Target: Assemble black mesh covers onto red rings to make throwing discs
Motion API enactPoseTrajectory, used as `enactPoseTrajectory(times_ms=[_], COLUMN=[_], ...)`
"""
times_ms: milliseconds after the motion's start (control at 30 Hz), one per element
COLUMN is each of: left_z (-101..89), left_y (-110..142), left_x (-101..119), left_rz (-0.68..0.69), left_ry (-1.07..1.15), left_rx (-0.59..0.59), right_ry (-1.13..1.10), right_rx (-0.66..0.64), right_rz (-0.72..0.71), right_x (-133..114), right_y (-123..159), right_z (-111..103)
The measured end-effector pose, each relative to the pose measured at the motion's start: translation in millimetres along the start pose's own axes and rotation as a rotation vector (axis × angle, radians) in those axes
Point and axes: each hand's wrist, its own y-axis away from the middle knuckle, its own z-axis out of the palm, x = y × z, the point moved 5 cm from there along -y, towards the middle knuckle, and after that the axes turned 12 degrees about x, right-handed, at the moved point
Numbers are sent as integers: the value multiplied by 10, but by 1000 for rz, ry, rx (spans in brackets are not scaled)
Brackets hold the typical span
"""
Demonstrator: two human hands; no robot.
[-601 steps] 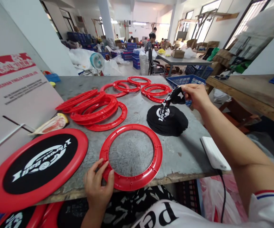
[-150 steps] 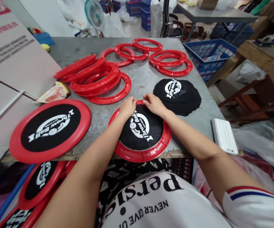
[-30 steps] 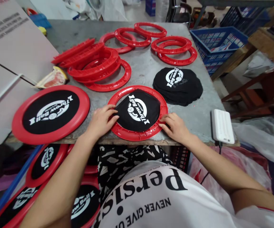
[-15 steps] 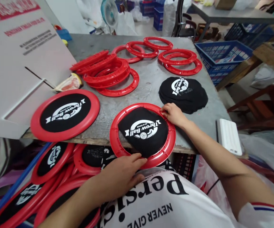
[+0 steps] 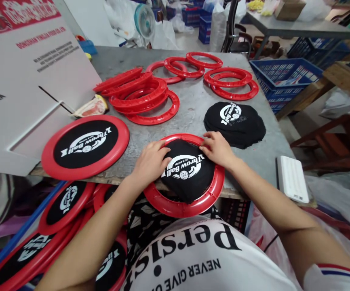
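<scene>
1. At far left a white carton flap (image 5: 26,81) leans over the tabletop (image 5: 190,101); beside it lies one finished disc (image 5: 85,146), a red rim around black printed cloth. Below the tabletop edge at least three more finished discs (image 5: 62,202) are stacked; the pile is partly hidden, so I cannot count it exactly.
2. Behind, a leaning stack of bare red rings (image 5: 138,95) holds roughly five, too overlapped for an exact count. Three more rings (image 5: 187,64) lie flat further back, and about three (image 5: 232,83) to their right.
3. The left hand (image 5: 150,161) presses flat, fingers spread, on the upper left of the black cloth circle (image 5: 187,173); its grip is open, pinching nothing.
4. That cloth sits inside one red ring (image 5: 184,206) at the near tabletop edge, bunched and not reaching the rim at the bottom.
5. The right hand (image 5: 217,147) has its fingertips curled on the cloth's upper right margin at the rim; whether it pinches the cloth I cannot tell.
6. Risk, as I judge it: the ring overhangs the edge, so a hard downward press could tip it off; uneven pulling could leave the cloth wrinkled or off-centre.
7. To the right lie one pile of spare black cloths (image 5: 235,123), one white power bank (image 5: 292,179), and one blue crate (image 5: 284,74) beyond.
</scene>
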Motion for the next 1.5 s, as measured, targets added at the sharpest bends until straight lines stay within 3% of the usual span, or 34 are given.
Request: enactPoseTrajectory(times_ms=[167,300,533,700,767,833,933,1033,1167,1500], left_z=[210,152,-78,-210,-286,-327,-228,-10,193,349], left_y=[-57,41,505,777,752,649,439,274,197,200], left_x=[-207,-206,120,314,324,339,408,435,355,231], left_rz=[-38,-38,-115,-153,-179,-184,-75,12,-62,-111], left_ry=[-49,-71,-314,-259,-303,-308,-232,-213,-233,-198], left_rx=[-76,-63,-215,-448,-383,-237,-81,-52,1,68], right_ry=[144,124,-6,-238,-315,-369,-445,-493,-471,-176], right_rx=[-15,-44,-52,-193,-193,-164,-105,-94,-107,-122], right_rz=[-112,-96,-33,-184,-213,-177,-87,-62,-47,48], right_x=[-275,-278,-120,-215,-282,-319,-341,-370,-386,-460], right_y=[11,48,12,-43,-34,-26,-25,-28,-28,-4], right_z=[-18,47,165,245,248,254,273,316,385,419])
